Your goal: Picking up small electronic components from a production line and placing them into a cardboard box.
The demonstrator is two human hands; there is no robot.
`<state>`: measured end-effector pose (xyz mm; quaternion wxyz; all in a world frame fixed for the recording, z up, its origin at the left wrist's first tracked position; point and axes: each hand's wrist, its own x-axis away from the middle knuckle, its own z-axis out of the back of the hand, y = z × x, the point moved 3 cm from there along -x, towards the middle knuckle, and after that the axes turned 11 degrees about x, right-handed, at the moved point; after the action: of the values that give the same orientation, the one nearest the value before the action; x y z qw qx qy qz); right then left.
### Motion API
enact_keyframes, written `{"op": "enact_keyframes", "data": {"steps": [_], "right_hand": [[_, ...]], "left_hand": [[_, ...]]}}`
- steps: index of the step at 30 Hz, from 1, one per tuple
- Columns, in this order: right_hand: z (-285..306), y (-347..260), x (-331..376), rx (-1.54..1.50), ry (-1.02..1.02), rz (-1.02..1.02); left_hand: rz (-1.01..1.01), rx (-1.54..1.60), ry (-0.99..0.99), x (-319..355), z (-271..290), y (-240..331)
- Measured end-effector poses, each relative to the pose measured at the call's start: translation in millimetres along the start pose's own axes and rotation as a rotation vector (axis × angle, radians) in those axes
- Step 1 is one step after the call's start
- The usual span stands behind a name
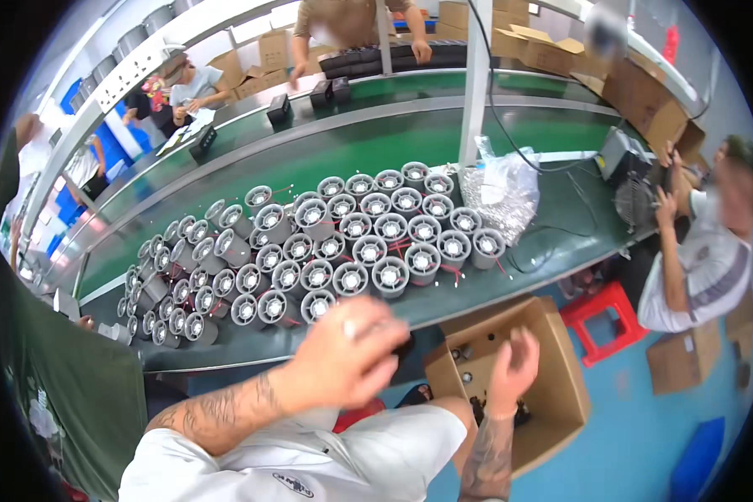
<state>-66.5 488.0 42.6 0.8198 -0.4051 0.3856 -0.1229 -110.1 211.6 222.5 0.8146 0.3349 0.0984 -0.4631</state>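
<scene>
Many grey cylindrical fan units with light hubs and thin red wires stand or lie in close rows on the dark workbench. My left hand hovers over the bench's near edge, next to the closest fan units. It is smeared by motion, but thumb and fingers look spread, with nothing visible between them. Above a cardboard box my right hand is raised, fingers upward and apart, seemingly holding nothing. Inside that box lie a few small round parts and dark pieces partly hidden by my right hand and wrist.
A clear plastic bag of small silvery parts sits at the bench's right, beside loose black cables. Behind runs a green conveyor with black units. A red stool stands right; a co-worker there handles a metal-framed device.
</scene>
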Motion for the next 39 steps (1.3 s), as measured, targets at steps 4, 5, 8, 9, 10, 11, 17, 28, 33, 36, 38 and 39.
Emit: {"op": "enact_keyframes", "data": {"steps": [4,5,8,9,10,11,17,28,33,36,38,39], "right_hand": [[-41.1,-109.8,-98.8,0.323,-0.249,0.497],[-41.8,-115.3,-119.0,0.464,-0.376,0.511],[-69.9,-93.5,-148.9,0.706,-0.612,0.586],[-75.8,-83.1,-156.5,0.700,-0.679,0.610],[-77.9,-77.6,-160.4,0.672,-0.715,0.599],[-75.6,-72.0,-162.2,0.660,-0.745,0.573],[-100.7,-100.4,-149.8,0.625,-0.666,0.585],[-94.9,-90.3,-143.9,0.713,-0.526,0.624],[-93.5,-107.7,-135.4,0.749,-0.446,0.619],[-94.8,-113.1,-129.5,0.766,-0.418,0.514],[-86.7,-113.1,-127.2,0.754,-0.407,0.474],[-81.0,-110.4,-125.3,0.745,-0.389,0.428]], "left_hand": [[0.202,-0.318,-0.047,-26.8,0.6,-41.1],[0.206,-0.328,-0.064,-43.8,-17.1,-54.6],[0.243,-0.352,-0.084,-73.6,-59.6,-78.1],[0.232,-0.339,-0.084,-77.7,-71.4,-81.3],[0.269,-0.345,-0.117,-80.7,-78.1,-82.2],[0.289,-0.339,-0.154,-85.5,-88.5,-80.9],[0.108,-0.405,0.122,-71.5,-72.7,-107.5],[0.066,-0.288,0.114,-77.5,-71.4,-100.2],[0.087,-0.454,0.156,-71.9,-75.6,-103.1],[0.084,-0.411,0.078,-69.9,-71.3,-107.4],[0.075,-0.390,0.053,-70.8,-69.6,-104.2],[0.058,-0.367,0.026,-71.5,-69.8,-101.6]]}}
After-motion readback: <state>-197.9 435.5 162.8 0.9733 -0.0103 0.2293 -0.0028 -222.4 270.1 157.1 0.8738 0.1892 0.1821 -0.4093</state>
